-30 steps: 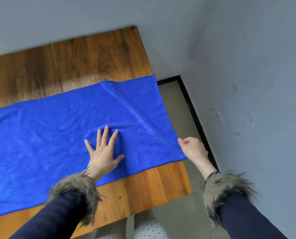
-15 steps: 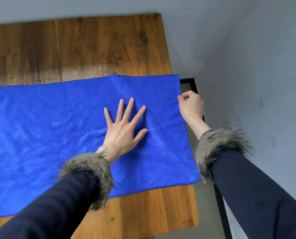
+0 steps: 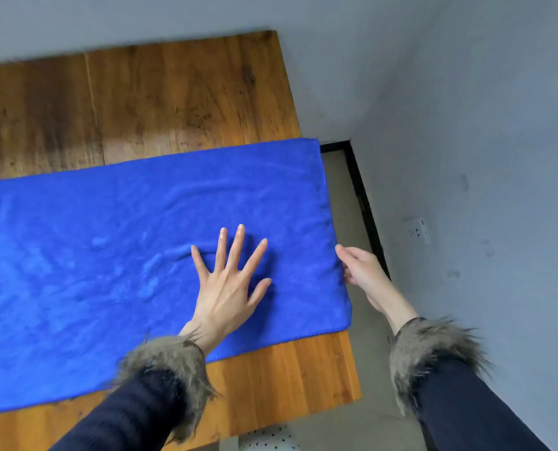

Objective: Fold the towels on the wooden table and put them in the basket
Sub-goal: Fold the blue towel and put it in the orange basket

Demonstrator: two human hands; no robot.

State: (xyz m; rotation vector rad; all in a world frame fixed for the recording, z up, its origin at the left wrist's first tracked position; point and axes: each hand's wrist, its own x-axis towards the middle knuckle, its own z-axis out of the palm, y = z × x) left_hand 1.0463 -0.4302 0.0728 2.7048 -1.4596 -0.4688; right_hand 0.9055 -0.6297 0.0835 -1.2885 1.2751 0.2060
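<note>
Here, a big blue towel [image 3: 114, 255] lies spread out flat on the wooden table [image 3: 160, 105]. It is bright blue and looks soft and fuzzy. It is one long sheet, not folded yet. It has little bumps and soft wrinkles in it, most of them just past the fingertips of the left hand and off to the side of its little finger. The towel's short end hangs a tiny bit over the table's side, and a thin stitched line runs along the near edge.

The left hand [image 3: 227, 288] lies palm down on the towel. Its fingers [image 3: 237, 249] are straight and spread wide apart, like a star, and they press the cloth flat. A curved wrinkle bends around the tips of these fingers. Bare wood shows far beyond the fingertips and also behind the wrist.

The right hand [image 3: 362, 271] is at the short end of the towel, by the table's side. Its thumb sits at the very edge of the cloth and its fingers curl under the edge, so it seems to hold that end in a soft pinch. The fingertips are hidden under the towel, so how tight the pinch is cannot be told.

Both wrists have fluffy fur cuffs [image 3: 170, 372] on dark sleeves [image 3: 473, 415]. Past the right hand's knuckles are a gray wall [image 3: 499, 141] and a white socket [image 3: 419, 231].
</note>
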